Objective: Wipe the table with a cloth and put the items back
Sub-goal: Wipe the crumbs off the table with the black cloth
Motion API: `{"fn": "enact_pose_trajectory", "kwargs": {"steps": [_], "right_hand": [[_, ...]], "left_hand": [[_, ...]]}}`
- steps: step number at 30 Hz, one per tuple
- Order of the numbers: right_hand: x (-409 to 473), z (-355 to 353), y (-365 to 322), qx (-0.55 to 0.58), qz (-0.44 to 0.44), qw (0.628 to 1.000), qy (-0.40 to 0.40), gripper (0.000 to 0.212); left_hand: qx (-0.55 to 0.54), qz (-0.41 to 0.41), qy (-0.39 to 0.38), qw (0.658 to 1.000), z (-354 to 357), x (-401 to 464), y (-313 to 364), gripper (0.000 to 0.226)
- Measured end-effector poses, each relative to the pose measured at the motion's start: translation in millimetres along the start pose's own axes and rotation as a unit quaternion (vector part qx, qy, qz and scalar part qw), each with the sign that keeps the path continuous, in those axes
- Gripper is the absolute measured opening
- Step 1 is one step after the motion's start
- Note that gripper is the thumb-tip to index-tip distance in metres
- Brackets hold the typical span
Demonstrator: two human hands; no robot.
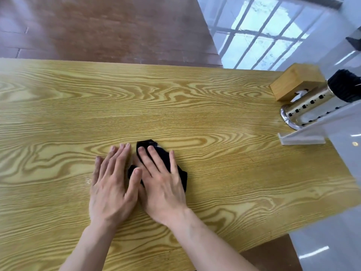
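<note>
A small black cloth [180,174] lies crumpled on the yellow wood-grain table [175,106], near the middle of its front half. My right hand [162,184] lies flat on top of the cloth, fingers spread, and covers most of it. My left hand [112,182] rests flat on the bare table just left of the cloth, its thumb touching the cloth's left edge. At the table's right edge stand a wooden tissue box [293,83] and a perforated steel holder [310,106] with black sticks [345,85] in it.
A clear acrylic sign stand [302,138] sits at the right edge in front of the steel holder. Reddish-brown floor lies beyond the far table edge, glossy white tiles to the right. A damp sheen shows on the wood left of my left hand.
</note>
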State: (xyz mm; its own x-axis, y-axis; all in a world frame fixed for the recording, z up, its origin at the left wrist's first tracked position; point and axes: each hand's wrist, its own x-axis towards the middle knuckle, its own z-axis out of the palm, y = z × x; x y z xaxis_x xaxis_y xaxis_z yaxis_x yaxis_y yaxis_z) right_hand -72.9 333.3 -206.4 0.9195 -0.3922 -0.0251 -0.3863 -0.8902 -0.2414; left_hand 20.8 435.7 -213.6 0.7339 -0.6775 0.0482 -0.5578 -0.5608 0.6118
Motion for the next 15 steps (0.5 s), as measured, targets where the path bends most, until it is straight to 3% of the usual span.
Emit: {"fn": "enact_pose_trajectory", "kwargs": {"steps": [7, 15], "right_hand": [[-5.2, 1.5, 0.3, 0.013, 0.0, 1.0, -0.01, 0.069], [-24.4, 0.4, 0.0, 0.004, -0.017, 1.0, -0.024, 0.065]], "left_hand": [[0.04, 0.038, -0.014, 0.998, 1.9, -5.1, 5.8, 0.064], [0.058, 0.089, -0.04, 0.993, 9.4, -31.9, 11.3, 0.055]]}}
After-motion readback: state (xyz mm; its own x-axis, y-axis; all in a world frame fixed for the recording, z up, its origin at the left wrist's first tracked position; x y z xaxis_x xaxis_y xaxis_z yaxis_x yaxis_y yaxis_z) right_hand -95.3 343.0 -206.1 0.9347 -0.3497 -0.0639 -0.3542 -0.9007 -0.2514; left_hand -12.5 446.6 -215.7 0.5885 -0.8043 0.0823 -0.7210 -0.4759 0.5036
